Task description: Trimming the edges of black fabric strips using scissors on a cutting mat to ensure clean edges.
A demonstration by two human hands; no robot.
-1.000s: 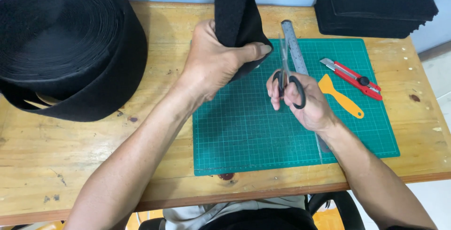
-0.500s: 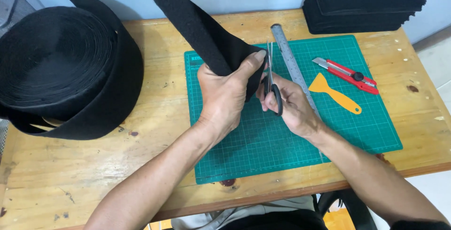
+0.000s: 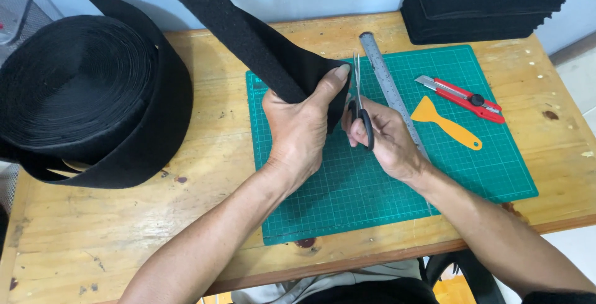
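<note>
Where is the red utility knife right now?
The red utility knife lies at the green cutting mat's upper right, just above the yellow scraper, right of the steel ruler.

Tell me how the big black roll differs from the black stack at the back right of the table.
The roll is one long band wound into a round coil; the stack is flat separate pieces piled up. The roll is far bigger. A strip from the roll runs to the left hand; the stack lies untouched. Both are black.

Small craft workshop: worn wooden bench point(image 3: 93, 229) carrying green gridded cutting mat point(image 3: 372, 198), steel ruler point(image 3: 382, 71), red utility knife point(image 3: 462, 96), big black fabric roll point(image 3: 81, 93) sitting alongside.
</note>
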